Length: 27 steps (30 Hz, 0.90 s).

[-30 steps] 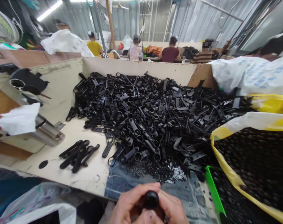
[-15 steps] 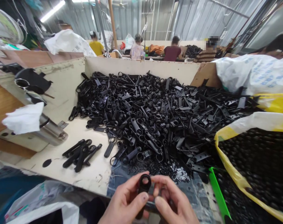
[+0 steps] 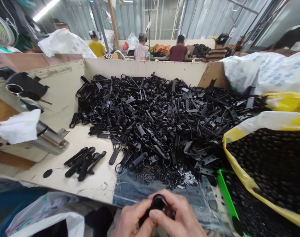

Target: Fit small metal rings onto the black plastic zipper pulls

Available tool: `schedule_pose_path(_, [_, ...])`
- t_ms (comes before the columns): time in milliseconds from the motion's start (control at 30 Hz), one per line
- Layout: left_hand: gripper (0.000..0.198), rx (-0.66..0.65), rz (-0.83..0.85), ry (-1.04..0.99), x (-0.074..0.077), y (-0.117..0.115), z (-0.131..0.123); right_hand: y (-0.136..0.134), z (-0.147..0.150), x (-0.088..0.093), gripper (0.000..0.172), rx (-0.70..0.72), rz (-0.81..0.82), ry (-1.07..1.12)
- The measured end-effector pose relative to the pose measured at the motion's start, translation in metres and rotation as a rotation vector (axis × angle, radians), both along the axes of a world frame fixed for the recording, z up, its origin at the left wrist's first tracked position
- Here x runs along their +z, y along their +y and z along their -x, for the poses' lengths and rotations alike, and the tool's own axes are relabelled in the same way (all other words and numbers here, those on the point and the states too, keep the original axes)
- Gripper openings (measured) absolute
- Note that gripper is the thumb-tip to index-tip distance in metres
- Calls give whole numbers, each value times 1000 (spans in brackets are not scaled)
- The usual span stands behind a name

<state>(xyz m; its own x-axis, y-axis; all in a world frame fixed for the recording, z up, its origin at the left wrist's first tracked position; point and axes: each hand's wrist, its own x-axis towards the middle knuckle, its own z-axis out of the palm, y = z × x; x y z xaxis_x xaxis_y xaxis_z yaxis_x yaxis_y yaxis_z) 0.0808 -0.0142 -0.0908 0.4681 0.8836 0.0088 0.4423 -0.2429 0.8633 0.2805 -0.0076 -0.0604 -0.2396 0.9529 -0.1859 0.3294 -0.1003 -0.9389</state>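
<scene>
At the near edge of the bench, my left hand (image 3: 132,218) and my right hand (image 3: 177,212) are closed together around one black plastic part with a ring-shaped end (image 3: 158,199). Its rounded end shows above my thumbs; the rest is hidden by my fingers. Just beyond lie small dark screws or pins (image 3: 153,174) and a few silvery pins (image 3: 189,177) on a blue cloth (image 3: 130,189). Behind them rises a big heap of black plastic parts (image 3: 145,112), many with rings. Several similar black parts (image 3: 85,163) form a small pile to the left.
A steel tumbler (image 3: 52,138) with white tissue (image 3: 20,126) lies tilted at left. On the right are a green tray (image 3: 226,197) and a yellow-white sack (image 3: 241,164) of small black pieces. A plastic bag (image 3: 48,214) hangs below left. People (image 3: 179,51) sit beyond the back panel.
My hands have moved slightly lower, and my right fingers have come over onto the part's ring end, which now tilts and shows less of its hole. The view has shifted a little.
</scene>
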Motion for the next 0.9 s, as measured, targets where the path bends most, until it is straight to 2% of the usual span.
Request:
schedule_pose_path(100, [25, -29, -467, 28, -9, -3, -2, -7, -1, -7, 28, 12, -17, -92])
schedule_pose_path(167, [26, 32, -727, 90, -18, -9, -3, -12, -1, -14, 30, 50, -3, -132])
schedule_pose_path(200, [27, 68, -794, 121, -22, -12, -3, -14, 0, -17, 30, 75, -4, -147])
schedule_pose_path(267, [29, 106, -805, 147, -26, -20, 0, -18, -1, -22, 28, 132, -12, -194])
schedule_pose_path(333, [35, 126, -698, 122, -26, -28, 5, -22, -4, -27, 28, 182, -32, -258])
schedule_pose_path(367, [38, 137, -588, 101, -24, -31, 8, -24, -7, -29, 31, 213, -52, -276])
schedule_pose_path(433, [39, 176, -253, 60, -21, -37, 14, -26, -16, -32, 41, 268, -120, -276])
schedule_pose_path(500, [33, 157, 90, 22, -22, -41, 15, -25, -23, -33, 48, 314, -218, -257])
schedule_pose_path(567, [26, 139, 314, -38, -30, -44, 9, -20, -26, -28, 51, 371, -303, -271])
schedule_pose_path(667, [42, 200, 501, -160, -48, -47, -5, -9, -22, -12, 53, 454, -373, -346])
schedule_pose_path(733, [53, 249, 564, -201, -58, -50, -14, -3, -16, -4, 46, 461, -376, -379])
schedule_pose_path(800, [55, 299, 573, -213, -63, -54, -20, 0, -7, -3, 28, 400, -368, -421])
schedule_pose_path(867, [55, 355, 595, -220, -65, -59, -23, 0, 4, -11, 10, 298, -381, -507])
schedule_pose_path(900, [55, 378, 609, -223, -65, -62, -24, 0, 11, -17, 16, 241, -411, -567])
